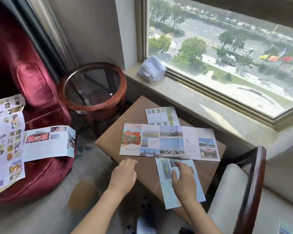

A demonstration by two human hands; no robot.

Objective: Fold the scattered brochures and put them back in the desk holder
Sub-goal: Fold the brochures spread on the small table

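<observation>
A wide unfolded brochure lies flat across a brown cardboard box. Under it runs a long narrow brochure, showing beyond its far edge and toward me. My right hand rests palm down on the near part of that narrow brochure, fingers spread. Fingertips of my left hand touch the bare box top just below the wide brochure's near left corner, holding nothing. More unfolded brochures lie on the red armchair at the left. No desk holder is in view.
A red velvet armchair fills the left. A round glass-topped side table stands behind the box. A stone window sill carries a folded white cloth. A wooden-armed cream chair sits at the right.
</observation>
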